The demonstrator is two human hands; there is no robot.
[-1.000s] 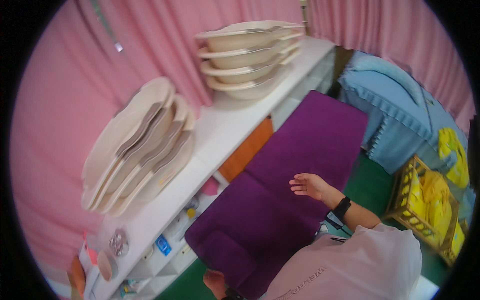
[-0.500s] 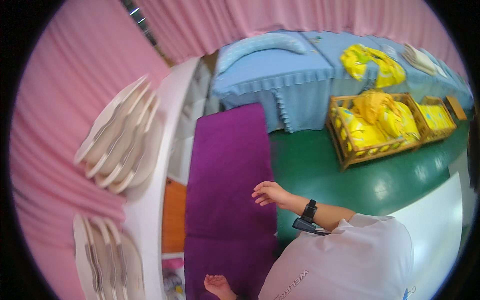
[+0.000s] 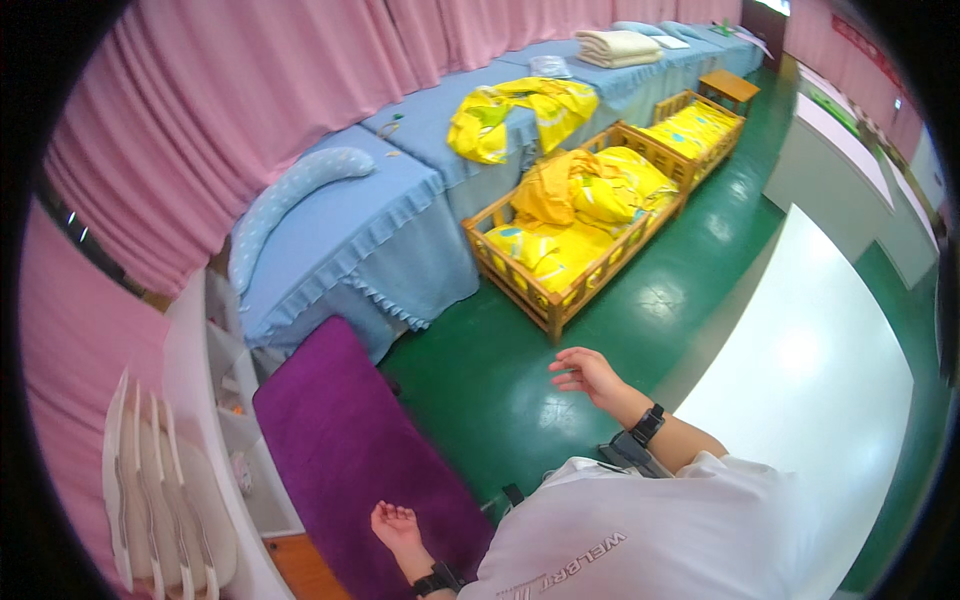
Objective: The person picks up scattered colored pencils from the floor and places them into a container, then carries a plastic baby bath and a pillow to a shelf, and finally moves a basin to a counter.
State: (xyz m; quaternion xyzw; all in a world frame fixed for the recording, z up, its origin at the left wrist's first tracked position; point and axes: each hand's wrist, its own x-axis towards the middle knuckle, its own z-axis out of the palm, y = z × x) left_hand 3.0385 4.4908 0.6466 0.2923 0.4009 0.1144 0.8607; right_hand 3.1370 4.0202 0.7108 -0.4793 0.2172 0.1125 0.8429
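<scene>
My right hand (image 3: 588,376) hangs in the air over the green floor, fingers loosely bent and apart, with nothing in it. Below it to the left, my left hand (image 3: 397,527) is held above the purple-covered pad (image 3: 350,440), palm turned up and fingers slightly curled, also bearing nothing. A wooden crib (image 3: 553,312) stands ahead of my right hand. In it lies crumpled yellow and orange bedding (image 3: 575,205).
Blue-skirted beds (image 3: 350,235) line the pink curtains, with a curved pillow (image 3: 290,205), a yellow quilt (image 3: 560,105) and a folded cream blanket (image 3: 620,48). A second crib (image 3: 700,155) and wooden stool (image 3: 730,88) stand beyond. A white table (image 3: 810,370) is at right, white shelving at left.
The view has swung to the right: the purple pad and blue bed have shifted left, and more cribs and tables show. More of my left forearm is visible. Both hands stay without anything.
</scene>
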